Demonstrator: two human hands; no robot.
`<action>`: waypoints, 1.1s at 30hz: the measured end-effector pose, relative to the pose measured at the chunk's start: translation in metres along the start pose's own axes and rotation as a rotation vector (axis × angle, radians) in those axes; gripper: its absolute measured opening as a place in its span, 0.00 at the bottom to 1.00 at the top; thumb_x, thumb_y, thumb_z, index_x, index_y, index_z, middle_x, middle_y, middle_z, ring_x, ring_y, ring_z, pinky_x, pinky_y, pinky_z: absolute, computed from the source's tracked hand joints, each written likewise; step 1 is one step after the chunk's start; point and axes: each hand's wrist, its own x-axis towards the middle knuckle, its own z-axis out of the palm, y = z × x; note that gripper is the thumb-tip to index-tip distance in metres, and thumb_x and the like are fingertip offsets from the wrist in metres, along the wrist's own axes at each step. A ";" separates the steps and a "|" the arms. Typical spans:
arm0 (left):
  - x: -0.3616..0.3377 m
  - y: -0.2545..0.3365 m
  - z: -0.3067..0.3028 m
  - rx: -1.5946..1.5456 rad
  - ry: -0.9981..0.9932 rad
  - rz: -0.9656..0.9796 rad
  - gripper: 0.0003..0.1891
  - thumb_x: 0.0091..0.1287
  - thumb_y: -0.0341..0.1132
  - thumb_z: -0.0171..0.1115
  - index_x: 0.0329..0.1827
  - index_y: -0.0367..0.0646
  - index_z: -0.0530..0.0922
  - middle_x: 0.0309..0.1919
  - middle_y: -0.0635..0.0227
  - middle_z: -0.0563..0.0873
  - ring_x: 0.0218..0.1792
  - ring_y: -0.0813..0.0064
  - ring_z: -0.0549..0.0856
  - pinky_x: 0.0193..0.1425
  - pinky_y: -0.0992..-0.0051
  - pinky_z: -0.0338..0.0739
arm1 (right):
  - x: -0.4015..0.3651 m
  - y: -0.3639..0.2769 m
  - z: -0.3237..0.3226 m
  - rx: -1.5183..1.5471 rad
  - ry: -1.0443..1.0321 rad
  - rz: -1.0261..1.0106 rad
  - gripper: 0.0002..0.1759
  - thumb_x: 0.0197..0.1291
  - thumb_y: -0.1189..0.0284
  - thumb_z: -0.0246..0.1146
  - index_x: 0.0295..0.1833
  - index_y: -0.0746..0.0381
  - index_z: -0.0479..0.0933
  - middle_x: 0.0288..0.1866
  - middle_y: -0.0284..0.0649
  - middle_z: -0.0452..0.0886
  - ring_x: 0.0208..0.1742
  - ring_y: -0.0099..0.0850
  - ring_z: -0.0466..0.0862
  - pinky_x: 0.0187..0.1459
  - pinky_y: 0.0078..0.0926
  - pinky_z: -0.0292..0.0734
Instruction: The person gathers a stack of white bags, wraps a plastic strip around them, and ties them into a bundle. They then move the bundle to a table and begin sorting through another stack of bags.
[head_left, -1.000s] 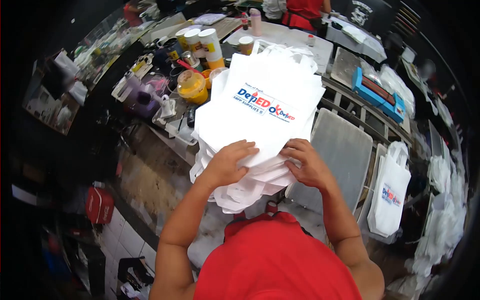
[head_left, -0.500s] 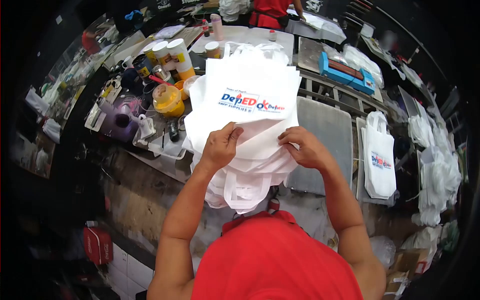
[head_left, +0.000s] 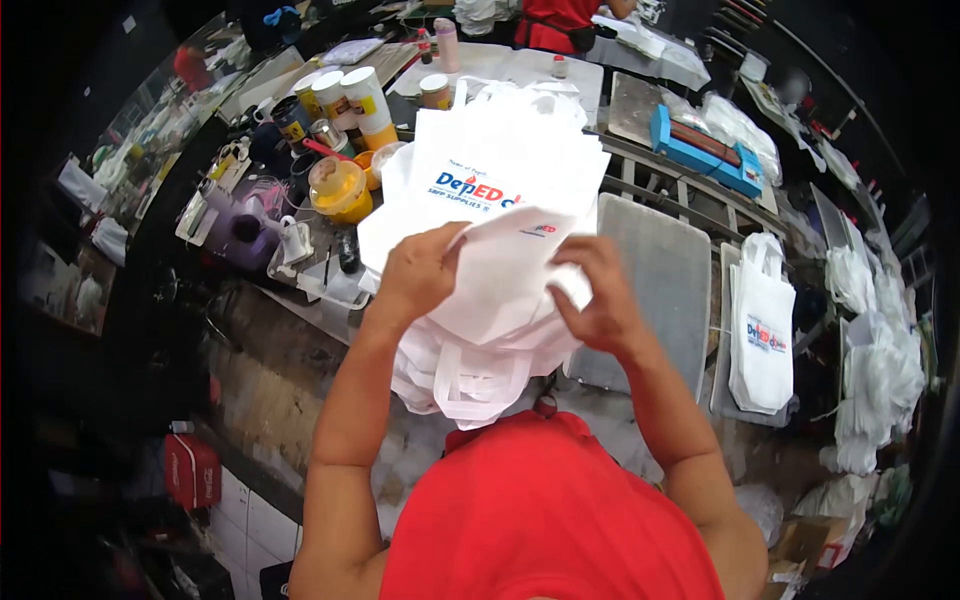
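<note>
A white cloth tote bag with a blue and red "DepED" print lies on top of a thick pile of white bags. My left hand is closed on the near left part of the top bag, thumb and fingers pinching the cloth. Its near edge is lifted and curled, showing part of the print beneath. At the curled right side is my right hand, thumb and fingers apart around the fold, slightly blurred. White handles hang from the pile toward me.
Right of the pile is a grey flat board, then another printed bag on a narrow board. Paint tubs, a yellow bucket and bottles crowd the left. A blue machine stands behind. Another person in red works at the far table.
The top bag's near edge has been raised and curled over, covering part of its print. My left hand has moved up and left; my right hand's fingers have spread.
</note>
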 end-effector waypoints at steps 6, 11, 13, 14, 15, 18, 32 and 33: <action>-0.003 0.008 -0.024 -0.078 -0.071 0.125 0.16 0.69 0.20 0.59 0.57 0.39 0.84 0.48 0.52 0.90 0.47 0.58 0.90 0.52 0.69 0.83 | -0.006 -0.003 0.019 -0.147 -0.567 -0.016 0.10 0.60 0.71 0.69 0.46 0.61 0.85 0.51 0.38 0.85 0.61 0.41 0.77 0.59 0.41 0.75; -0.010 -0.001 -0.024 -0.133 -0.138 0.115 0.17 0.69 0.19 0.60 0.58 0.40 0.84 0.52 0.54 0.90 0.52 0.61 0.89 0.58 0.70 0.82 | 0.008 0.001 0.017 0.111 -0.350 0.253 0.04 0.62 0.74 0.68 0.39 0.63 0.85 0.44 0.41 0.87 0.49 0.41 0.83 0.51 0.36 0.79; -0.014 -0.005 -0.019 -0.238 -0.132 0.098 0.14 0.69 0.23 0.61 0.56 0.41 0.85 0.50 0.53 0.89 0.49 0.56 0.90 0.55 0.68 0.83 | 0.014 0.003 0.017 0.196 -0.183 0.354 0.05 0.64 0.75 0.67 0.40 0.66 0.85 0.40 0.44 0.87 0.39 0.36 0.87 0.42 0.30 0.81; -0.014 -0.004 -0.020 -0.241 -0.134 0.100 0.14 0.69 0.23 0.61 0.56 0.41 0.85 0.50 0.53 0.89 0.49 0.56 0.90 0.55 0.68 0.83 | 0.016 0.006 0.019 0.194 -0.182 0.356 0.05 0.64 0.75 0.67 0.40 0.66 0.85 0.40 0.44 0.87 0.39 0.36 0.87 0.42 0.30 0.81; -0.015 -0.002 -0.020 -0.252 -0.151 0.083 0.14 0.70 0.24 0.61 0.57 0.41 0.85 0.50 0.52 0.89 0.49 0.56 0.90 0.55 0.68 0.83 | 0.017 0.010 0.020 0.251 -0.141 0.390 0.05 0.64 0.75 0.68 0.40 0.66 0.85 0.38 0.43 0.88 0.38 0.33 0.87 0.42 0.28 0.81; -0.014 0.001 -0.023 -0.261 -0.176 0.063 0.13 0.72 0.27 0.61 0.57 0.40 0.85 0.50 0.52 0.89 0.49 0.56 0.89 0.56 0.68 0.82 | 0.020 0.015 0.019 0.322 -0.102 0.433 0.04 0.64 0.76 0.68 0.40 0.66 0.85 0.37 0.41 0.89 0.37 0.26 0.87 0.39 0.24 0.81; -0.004 -0.012 -0.019 -0.005 -0.076 0.100 0.12 0.68 0.28 0.63 0.53 0.40 0.84 0.39 0.51 0.89 0.40 0.48 0.88 0.44 0.60 0.83 | -0.005 -0.019 0.023 -0.015 -0.174 0.010 0.20 0.57 0.71 0.72 0.56 0.57 0.81 0.60 0.43 0.79 0.60 0.44 0.78 0.60 0.39 0.74; -0.003 -0.009 -0.020 -0.022 -0.056 0.113 0.12 0.68 0.28 0.63 0.53 0.40 0.84 0.39 0.52 0.89 0.39 0.48 0.88 0.43 0.61 0.83 | -0.007 -0.026 0.029 -0.096 -0.227 -0.007 0.19 0.56 0.69 0.73 0.54 0.57 0.82 0.60 0.41 0.79 0.60 0.43 0.78 0.61 0.40 0.72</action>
